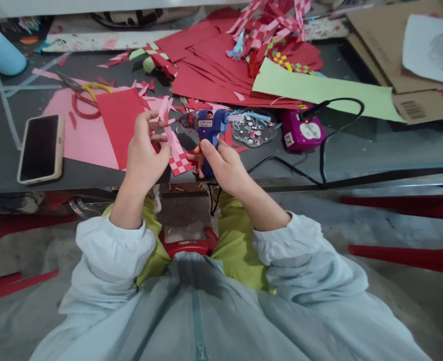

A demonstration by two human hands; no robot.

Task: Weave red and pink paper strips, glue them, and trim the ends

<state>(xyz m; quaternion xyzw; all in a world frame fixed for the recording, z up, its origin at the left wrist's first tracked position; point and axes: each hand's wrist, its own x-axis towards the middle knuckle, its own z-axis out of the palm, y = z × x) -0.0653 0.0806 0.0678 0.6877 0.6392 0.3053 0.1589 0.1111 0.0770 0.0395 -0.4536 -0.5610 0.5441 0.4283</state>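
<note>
My left hand [145,150] pinches a woven piece of red and pink paper strips [179,159] at the table's near edge, fingers closed on its loose pink strips. My right hand [221,165] grips the handle of a blue hot glue gun [206,125], whose nozzle points left toward the strips. The gun's black cord [319,165] runs right along the table. A red paper sheet [120,120] lies on a pink sheet [82,140] just left of my left hand.
A phone [40,148] lies at the left. Yellow-handled scissors [84,93] rest on the pink sheet. A purple device [304,131], a clear dish of small bits [253,129], a green sheet [319,90], stacked red paper [213,65] and cardboard [387,50] fill the back.
</note>
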